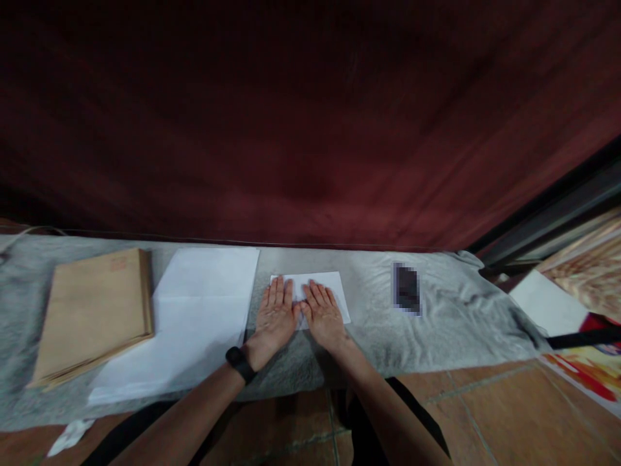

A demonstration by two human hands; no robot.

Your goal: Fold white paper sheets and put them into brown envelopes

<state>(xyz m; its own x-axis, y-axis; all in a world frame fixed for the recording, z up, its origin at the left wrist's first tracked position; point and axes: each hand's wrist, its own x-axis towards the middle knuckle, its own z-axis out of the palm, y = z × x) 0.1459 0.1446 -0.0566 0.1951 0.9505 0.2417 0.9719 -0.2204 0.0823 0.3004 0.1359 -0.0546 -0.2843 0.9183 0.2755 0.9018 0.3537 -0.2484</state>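
Observation:
A small white sheet of paper (341,299), perhaps folded, lies on the grey cloth in front of me. My left hand (277,307) rests flat on its left part, fingers stretched out and pointing away from me. Beside it, my right hand (324,312) lies flat on the middle of the sheet, its fingers slightly spread. The two thumbs nearly meet, and I cannot tell whether they touch. Both palms hide much of the paper. A dark band (240,364) circles my left wrist.
Left of my hands lie large white sheets (208,310), partly under a stack of brown envelopes (97,298). A dark, pixelated object (407,288) sits on the grey cloth (456,323) to the right. Dark red fabric (310,129) rises behind. White scrap (72,435) lies on the tiled floor (504,408).

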